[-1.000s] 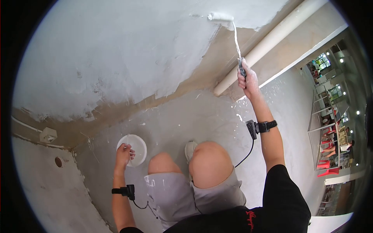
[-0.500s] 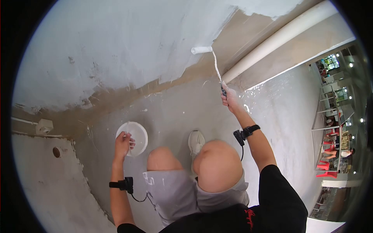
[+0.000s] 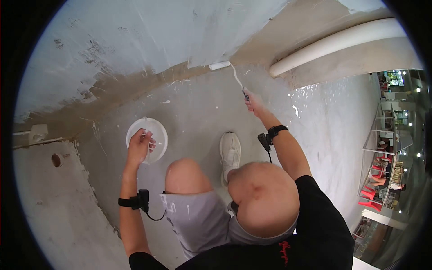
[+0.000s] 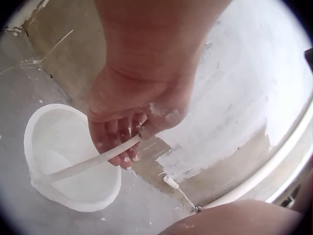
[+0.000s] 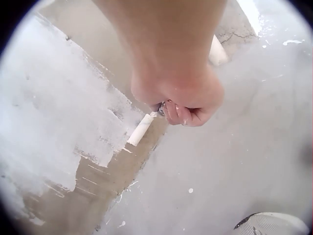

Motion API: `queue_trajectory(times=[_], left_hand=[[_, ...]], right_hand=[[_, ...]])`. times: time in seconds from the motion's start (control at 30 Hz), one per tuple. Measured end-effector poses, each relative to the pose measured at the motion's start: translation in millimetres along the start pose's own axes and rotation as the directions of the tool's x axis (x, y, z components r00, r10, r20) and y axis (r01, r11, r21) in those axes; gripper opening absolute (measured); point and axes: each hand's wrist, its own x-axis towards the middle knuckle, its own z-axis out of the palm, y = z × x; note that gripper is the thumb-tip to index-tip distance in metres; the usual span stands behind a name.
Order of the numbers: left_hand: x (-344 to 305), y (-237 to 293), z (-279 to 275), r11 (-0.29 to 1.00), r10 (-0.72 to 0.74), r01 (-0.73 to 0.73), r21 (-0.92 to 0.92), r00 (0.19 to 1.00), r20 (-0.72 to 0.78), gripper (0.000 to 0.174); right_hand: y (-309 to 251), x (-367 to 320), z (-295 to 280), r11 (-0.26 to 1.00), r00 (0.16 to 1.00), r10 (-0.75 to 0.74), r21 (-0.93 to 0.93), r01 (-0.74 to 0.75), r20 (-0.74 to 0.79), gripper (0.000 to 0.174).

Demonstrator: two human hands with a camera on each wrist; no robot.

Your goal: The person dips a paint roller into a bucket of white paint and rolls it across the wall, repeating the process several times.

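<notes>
My right hand (image 3: 255,102) grips the dark handle of a small paint roller (image 3: 219,65), fingers curled round it. The roller's white sleeve lies at the foot of the wall (image 3: 148,40), over the bare brownish strip under the white paint. In the right wrist view the roller sleeve (image 5: 140,129) shows beyond the curled fingers. My left hand (image 3: 140,146) holds the pale bail handle (image 4: 93,160) of a white bucket (image 3: 164,135), over its opening. White paint smears mark the thumb and fingertips in the left wrist view. The bucket's inside looks whitish.
A thick white pipe (image 3: 337,47) runs along the low wall at right. White drips spot the grey floor (image 3: 193,108). Bent knees and a white shoe (image 3: 230,150) are close below. At left are a wall box (image 3: 38,132) and a round hole (image 3: 56,159).
The roller has come down the wall to its foot, and leftward in the head view, with my right hand lowering. My left hand keeps hold of the bucket handle. The head view has shifted.
</notes>
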Motion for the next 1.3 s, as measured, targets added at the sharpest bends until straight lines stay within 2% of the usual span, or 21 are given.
queue_trajectory(times=[0.17,0.33,0.47,0.67,0.8,0.9,1.0,1.13,1.3], left_hand=[[1,2,2,0.999,-0.017,0.018,-0.040,1.000,0.022,0.018],[1,0,5,0.999,-0.015,0.017,-0.039,0.999,0.043,0.018],[1,-2,2,0.999,0.008,-0.007,-0.032,0.999,0.031,0.018],[3,-6,-1,0.999,0.029,-0.029,-0.042,1.000,0.002,0.018],[2,-4,-3,0.997,0.056,-0.056,-0.048,0.998,0.005,0.017],[0,-1,-4,0.999,0.019,-0.018,-0.050,1.000,0.011,0.017],[-1,-2,-3,0.996,-0.016,0.016,-0.087,1.000,-0.005,0.016],[3,-7,-5,0.995,0.008,-0.006,-0.103,1.000,0.017,0.015],[0,0,-3,0.998,-0.001,0.002,-0.056,1.000,0.023,0.016]], right_hand=[[-29,-41,-13,0.995,0.999,-0.025,0.095,0.029,-0.041,0.044],[-89,-109,-43,0.962,0.981,-0.182,0.195,0.190,-0.061,0.039],[-141,-161,-57,0.940,0.956,-0.281,0.178,0.293,-0.087,0.039],[-204,-215,-74,0.856,0.867,-0.481,0.141,0.496,-0.131,0.037],[-239,-245,-77,0.808,0.809,-0.557,0.104,0.580,-0.188,0.039],[-256,-259,-80,0.784,0.788,-0.585,0.114,0.610,-0.189,0.039],[-250,-249,-85,0.798,0.822,-0.544,0.198,0.569,-0.169,0.039],[-203,-196,-83,0.867,0.873,-0.445,0.147,0.475,-0.197,0.042],[-139,-137,-72,0.922,0.942,-0.321,0.197,0.334,-0.097,0.043]])
